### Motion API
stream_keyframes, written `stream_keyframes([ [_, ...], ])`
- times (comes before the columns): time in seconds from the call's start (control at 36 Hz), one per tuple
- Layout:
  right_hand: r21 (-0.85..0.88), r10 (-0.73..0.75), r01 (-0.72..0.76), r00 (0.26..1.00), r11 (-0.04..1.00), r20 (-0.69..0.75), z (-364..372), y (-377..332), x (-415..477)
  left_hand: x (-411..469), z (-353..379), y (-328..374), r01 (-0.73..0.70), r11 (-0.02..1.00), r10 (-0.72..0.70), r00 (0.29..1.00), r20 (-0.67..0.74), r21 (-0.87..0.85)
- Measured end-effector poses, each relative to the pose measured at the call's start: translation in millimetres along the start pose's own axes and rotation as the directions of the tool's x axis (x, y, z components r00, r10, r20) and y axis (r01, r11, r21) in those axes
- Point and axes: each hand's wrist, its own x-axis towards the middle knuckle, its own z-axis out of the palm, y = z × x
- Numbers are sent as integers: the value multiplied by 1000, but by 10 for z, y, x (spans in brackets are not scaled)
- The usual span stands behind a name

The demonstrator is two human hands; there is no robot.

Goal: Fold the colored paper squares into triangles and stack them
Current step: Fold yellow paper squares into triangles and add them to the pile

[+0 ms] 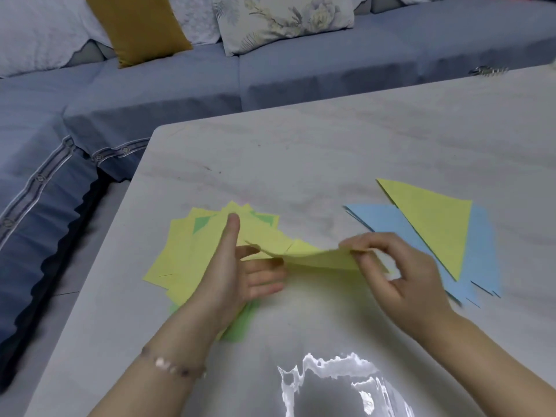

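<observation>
Yellow paper spans the gap between your hands: one yellow sheet [316,257] is held off the desk [331,145], sagging slightly in the middle. Your right hand [400,281] pinches the sheet's right end between thumb and curled fingers. Your left hand [237,281] is spread, thumb pointing up and fingers nearly straight; its index finger meets the sheet's left tip, and no finger is curled round the paper. The hands are apart, joined only by the sheet. A beaded bracelet [171,365] sits on your left wrist. Under and behind the left hand lies the pile of unfolded squares [180,251], fanned out, mostly yellow with green corners showing at the far side and at the near edge. To the right of your right hand, the finished stack lies flat on the desk: a yellow triangle [433,224] on top of blue folded sheets [388,221], whose edges are offset from one another. The desk surface is pale and marbled, with glare near you. Beyond the desk stands a blue sofa [270,76] carrying a mustard cushion [135,25] and a floral cushion [282,19].
</observation>
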Motion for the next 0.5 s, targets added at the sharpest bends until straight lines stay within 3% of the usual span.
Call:
stream_keyframes([
  [0.08,-18,-60,64,981,998,183,5,-1,-90,99,74,123,124,989,-114,986,119,-78],
  [0.19,-6,-162,173,935,985,317,-24,-27,-177,180,197,147,-37,989,36,999,9,145],
  [0.25,19,-177,182,919,983,353,-47,-49,-201,169,248,141,-124,962,119,992,32,245],
  [0.36,116,-11,-31,940,993,342,-113,-112,-178,30,326,119,-344,849,295,938,181,402],
  [0.5,111,174,-200,963,974,206,-130,-158,-57,-83,366,29,-502,704,451,863,230,502],
])
